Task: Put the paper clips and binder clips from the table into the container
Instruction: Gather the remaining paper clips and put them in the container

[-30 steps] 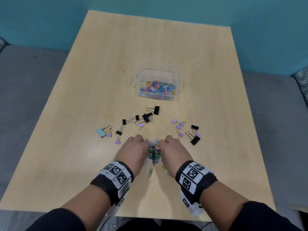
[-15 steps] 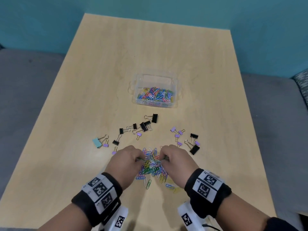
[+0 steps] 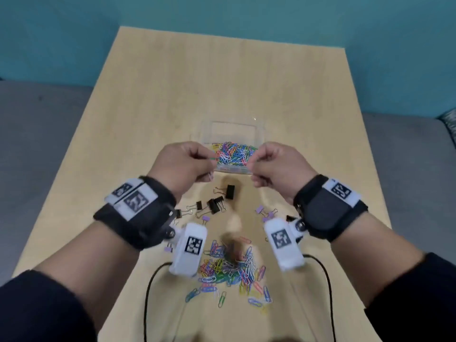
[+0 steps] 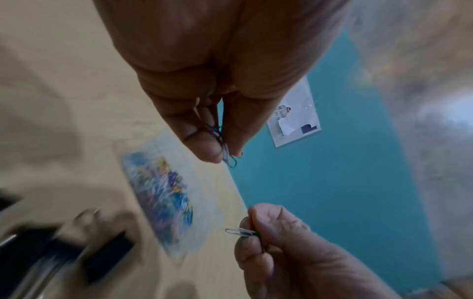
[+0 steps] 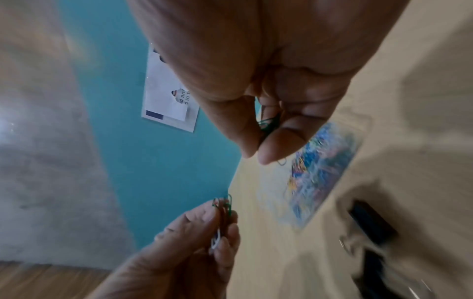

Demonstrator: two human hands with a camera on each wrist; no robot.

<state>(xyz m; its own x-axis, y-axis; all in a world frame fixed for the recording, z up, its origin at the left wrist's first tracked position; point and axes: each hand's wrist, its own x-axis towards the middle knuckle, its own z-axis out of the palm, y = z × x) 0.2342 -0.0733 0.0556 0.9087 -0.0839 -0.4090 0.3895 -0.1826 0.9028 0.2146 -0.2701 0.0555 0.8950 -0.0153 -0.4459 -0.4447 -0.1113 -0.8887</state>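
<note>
A clear plastic container (image 3: 232, 125) sits mid-table with several coloured paper clips in it. My left hand (image 3: 212, 161) hovers at its near left corner and pinches a few paper clips (image 4: 227, 155). My right hand (image 3: 249, 164) hovers at the near right corner and pinches green and white paper clips (image 5: 268, 123). Both hands are raised off the table. A loose pile of coloured paper clips (image 3: 229, 270) lies near the front edge. Black binder clips (image 3: 215, 204) and small purple binder clips (image 3: 267, 213) lie between the pile and the container.
The wooden table (image 3: 222, 82) is bare beyond the container. Black cables (image 3: 148, 292) hang from the wrist cameras over the table's front. A grey sofa (image 3: 37, 144) flanks the table on both sides, with a teal wall behind.
Both hands have lifted from the paper clip pile at the front and moved forward to the container's near edge, each with clips pinched in its fingers.
</note>
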